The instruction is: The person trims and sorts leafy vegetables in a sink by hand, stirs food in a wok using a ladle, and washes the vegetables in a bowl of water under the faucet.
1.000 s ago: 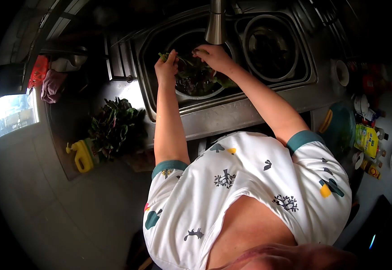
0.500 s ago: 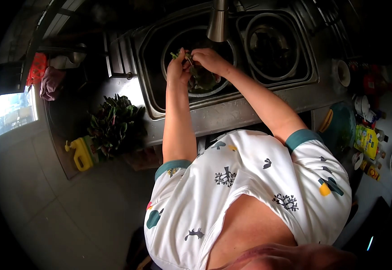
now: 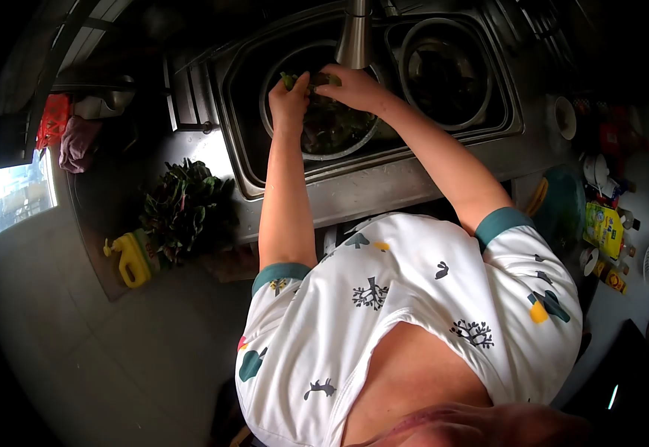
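Note:
Over a round metal basin (image 3: 339, 156) in the left sink bowl, my left hand (image 3: 290, 103) is closed round green stems (image 3: 288, 80). My right hand (image 3: 352, 88) is just beside it, its fingers curled at dark leaves (image 3: 332, 80) close to the left fingertips. More leafy greens (image 3: 335, 127) lie in the basin below both hands. The faucet (image 3: 355, 41) hangs above my right hand. A second round basin (image 3: 486, 100), with dark contents, sits in the right sink bowl.
A pile of dark leafy greens (image 3: 188, 208) lies on the counter at the left, beside a yellow jug (image 3: 132, 261). A pink cloth (image 3: 79, 144) hangs farther back. At the right are a white bowl (image 3: 564, 118), a yellow packet (image 3: 603, 229) and several bottles.
My hands came together, then moved slightly left and up. The long leafy part that hung between them over the basin no longer shows there.

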Available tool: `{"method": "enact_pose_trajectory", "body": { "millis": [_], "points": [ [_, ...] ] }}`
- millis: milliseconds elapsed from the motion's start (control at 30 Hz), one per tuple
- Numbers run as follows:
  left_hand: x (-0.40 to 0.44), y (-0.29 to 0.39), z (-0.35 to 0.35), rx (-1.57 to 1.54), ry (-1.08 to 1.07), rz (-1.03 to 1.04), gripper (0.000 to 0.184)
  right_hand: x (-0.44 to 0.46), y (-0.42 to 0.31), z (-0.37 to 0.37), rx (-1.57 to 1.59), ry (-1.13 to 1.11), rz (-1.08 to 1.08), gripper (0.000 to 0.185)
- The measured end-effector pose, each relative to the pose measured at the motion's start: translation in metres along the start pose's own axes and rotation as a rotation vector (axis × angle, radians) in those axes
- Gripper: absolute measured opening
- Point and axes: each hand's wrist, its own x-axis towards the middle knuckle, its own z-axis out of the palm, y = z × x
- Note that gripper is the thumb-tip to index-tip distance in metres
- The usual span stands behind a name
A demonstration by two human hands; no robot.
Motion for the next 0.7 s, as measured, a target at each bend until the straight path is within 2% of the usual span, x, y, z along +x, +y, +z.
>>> {"method": "enact_pose_trajectory", "body": {
  "millis": [33,133,233,267,367,400,433,467,500,533,567,633,700],
  "points": [
    [-0.002,0.003,0.004,0.028,-0.036,0.020,0.018,0.002,-0.002,0.000,-0.059,-0.017,0.026,0.038],
    [-0.003,0.000,0.005,0.209,-0.134,0.149,0.021,0.012,0.029,0.010,0.000,0.070,-0.162,0.036],
    [-0.001,-0.004,0.004,0.185,-0.239,0.116,0.023,0.003,0.025,-0.004,0.013,-0.072,-0.010,0.029],
    [0.002,-0.006,0.004,0.047,-0.266,0.066,0.022,-0.007,0.007,-0.015,0.104,-0.100,0.081,0.027],
    [0.016,-0.025,-0.001,-0.364,-0.336,-0.090,0.018,-0.007,0.024,-0.034,0.024,-0.061,0.107,0.037],
    [0.024,-0.035,-0.002,-0.364,-0.290,-0.102,0.017,-0.020,0.016,-0.048,0.040,0.036,0.167,0.038],
    [0.039,-0.064,-0.011,-0.218,-0.263,-0.077,0.018,-0.031,0.015,-0.063,0.100,0.128,0.166,0.037],
    [0.040,-0.069,-0.009,0.055,-0.225,0.046,0.018,-0.038,0.026,-0.076,0.104,0.274,0.144,0.036],
    [0.039,-0.074,-0.008,0.327,-0.182,0.167,0.019,-0.049,0.041,-0.090,0.035,0.467,0.007,0.033],
    [0.055,-0.108,-0.003,0.538,-0.155,0.364,0.025,-0.061,0.056,-0.105,-0.027,0.585,0.030,0.033],
    [0.043,-0.106,0.008,0.790,-0.178,0.445,0.033,-0.068,0.070,-0.122,-0.091,0.701,0.047,0.033],
    [0.035,-0.113,0.034,1.054,-0.409,0.540,0.025,-0.077,0.099,-0.148,-0.048,0.690,0.316,0.034],
    [0.056,-0.167,0.066,1.339,-0.499,0.460,0.017,-0.077,0.196,-0.142,-0.425,0.539,0.181,0.042]
  ]
}}
